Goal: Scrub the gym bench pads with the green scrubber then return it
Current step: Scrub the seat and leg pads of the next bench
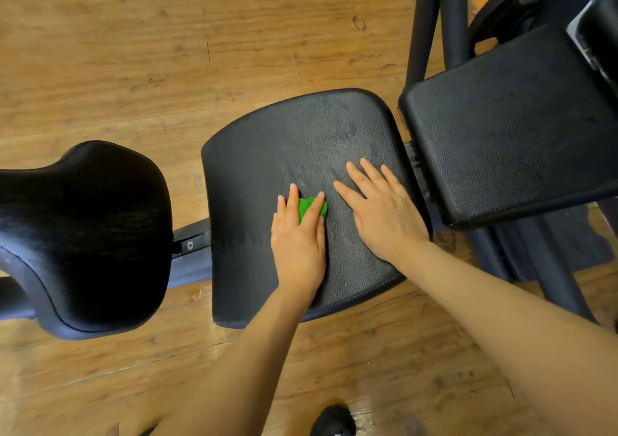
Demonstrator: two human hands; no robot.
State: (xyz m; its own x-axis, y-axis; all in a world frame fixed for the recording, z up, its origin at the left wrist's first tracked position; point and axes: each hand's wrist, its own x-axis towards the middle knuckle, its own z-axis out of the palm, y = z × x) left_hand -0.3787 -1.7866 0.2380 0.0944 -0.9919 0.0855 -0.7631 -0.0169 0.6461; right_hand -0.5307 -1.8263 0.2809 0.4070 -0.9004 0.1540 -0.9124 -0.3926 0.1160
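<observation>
Pressing down on the middle seat pad (301, 141), the left hand (298, 241) holds the green scrubber (309, 208) flat against the black textured surface, its fingers (293, 198) straight and laid over the scrubber so that only a green patch shows between them. At three o'clock of it, just beside, the right hand (384, 214) lies palm down on the same pad with fingers spread wide, holding nothing. The scrubber sits near the pad's centre, a little toward six o'clock. At nine o'clock of this pad, apart from it, stands a glossy black rounded pad (87, 235); at two o'clock a second textured pad (508, 127) tilts upward, close to the middle one with a narrow gap between. Dark metal frame tubes (431, 24) rise at one o'clock. Beneath everything runs a wooden floor (133, 50), and a black shoe (332, 420) shows at six o'clock.
</observation>
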